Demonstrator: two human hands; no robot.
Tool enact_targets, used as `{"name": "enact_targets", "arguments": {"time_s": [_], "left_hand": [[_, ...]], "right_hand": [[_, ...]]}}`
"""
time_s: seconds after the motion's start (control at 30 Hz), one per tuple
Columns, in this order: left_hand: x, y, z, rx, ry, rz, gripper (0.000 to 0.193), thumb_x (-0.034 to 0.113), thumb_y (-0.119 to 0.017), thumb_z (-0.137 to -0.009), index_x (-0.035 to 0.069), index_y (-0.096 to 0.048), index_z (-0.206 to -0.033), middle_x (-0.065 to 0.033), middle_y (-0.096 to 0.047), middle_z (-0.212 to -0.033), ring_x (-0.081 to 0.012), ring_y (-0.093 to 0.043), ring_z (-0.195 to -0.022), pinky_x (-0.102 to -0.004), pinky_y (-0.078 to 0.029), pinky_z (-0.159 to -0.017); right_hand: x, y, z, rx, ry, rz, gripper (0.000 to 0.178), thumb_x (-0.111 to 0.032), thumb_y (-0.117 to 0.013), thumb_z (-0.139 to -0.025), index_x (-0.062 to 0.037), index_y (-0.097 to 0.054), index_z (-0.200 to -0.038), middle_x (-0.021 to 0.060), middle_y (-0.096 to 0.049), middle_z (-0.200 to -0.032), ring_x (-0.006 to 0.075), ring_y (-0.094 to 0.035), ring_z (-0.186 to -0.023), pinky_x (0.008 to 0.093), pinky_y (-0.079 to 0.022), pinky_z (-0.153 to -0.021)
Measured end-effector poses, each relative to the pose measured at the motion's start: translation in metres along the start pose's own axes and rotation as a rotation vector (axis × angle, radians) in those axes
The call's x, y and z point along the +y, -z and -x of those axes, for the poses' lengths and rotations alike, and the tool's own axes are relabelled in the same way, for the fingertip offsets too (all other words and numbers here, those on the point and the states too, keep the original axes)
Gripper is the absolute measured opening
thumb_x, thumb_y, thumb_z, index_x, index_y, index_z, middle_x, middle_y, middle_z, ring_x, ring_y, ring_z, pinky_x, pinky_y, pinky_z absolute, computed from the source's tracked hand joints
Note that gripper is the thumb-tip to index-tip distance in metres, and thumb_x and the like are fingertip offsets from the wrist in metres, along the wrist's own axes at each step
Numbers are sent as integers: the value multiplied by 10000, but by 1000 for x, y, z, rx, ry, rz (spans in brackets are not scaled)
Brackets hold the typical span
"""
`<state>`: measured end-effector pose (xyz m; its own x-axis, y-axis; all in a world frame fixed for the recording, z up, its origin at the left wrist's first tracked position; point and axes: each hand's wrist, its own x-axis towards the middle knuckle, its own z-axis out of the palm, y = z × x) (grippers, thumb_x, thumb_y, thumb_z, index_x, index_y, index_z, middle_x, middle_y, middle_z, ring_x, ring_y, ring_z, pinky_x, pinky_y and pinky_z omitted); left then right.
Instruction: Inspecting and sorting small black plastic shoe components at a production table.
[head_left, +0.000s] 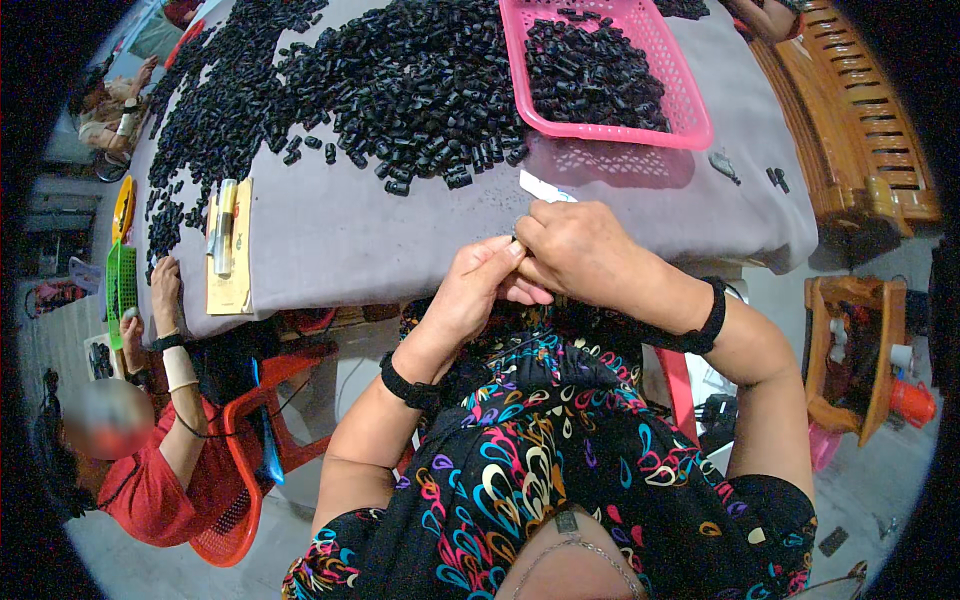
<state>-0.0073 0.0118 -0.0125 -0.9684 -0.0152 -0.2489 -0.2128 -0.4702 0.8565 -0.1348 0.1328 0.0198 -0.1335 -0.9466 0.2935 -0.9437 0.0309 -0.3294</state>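
Left hand (484, 283) and right hand (585, 250) meet at near edge of counter (330, 240), both grips pinched on a small part (515, 240), mostly hidden. That one looks in progress. Many black pieces (425, 90) loose, more in basket (692, 112); can't tell which are done.

Item (515, 240) between fingers (532, 229) mostly hidden (too small to identify); pink basket (690, 112) cut by top edge.
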Motion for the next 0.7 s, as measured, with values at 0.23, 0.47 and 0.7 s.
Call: {"name": "enact_targets", "arguments": {"time_s": [0.23,0.47,0.7], "left_hand": [[6,-9,-6,-4,11,3,343,286,-399,-968,-14,-550,-1039,-123,-648,-947,-170,-642,-808,-263,-524,-716],[15,-13,-4,190,-19,77,299,244,-496,-943,-32,-554,-1040,-114,-636,-877,-184,-652,-731,-264,-541,-664],[17,-2,-6,270,-46,81,260,221,-534,-925,-11,-555,-1039,-84,-616,-836,-146,-606,-662,-248,-496,-601]], "right_hand": [[3,10,7,69,-67,-27,282,-296,-668,-711,-38,-556,-736,126,-563,-736,304,-602,-700,401,-492,-573],[14,33,30,163,-75,-119,290,-286,-674,-747,-36,-543,-815,136,-545,-785,323,-575,-715,411,-469,-615],[76,97,99,459,-612,119,174,-141,-634,-756,-5,-582,-853,155,-578,-808,341,-568,-774,393,-463,-668]]}}
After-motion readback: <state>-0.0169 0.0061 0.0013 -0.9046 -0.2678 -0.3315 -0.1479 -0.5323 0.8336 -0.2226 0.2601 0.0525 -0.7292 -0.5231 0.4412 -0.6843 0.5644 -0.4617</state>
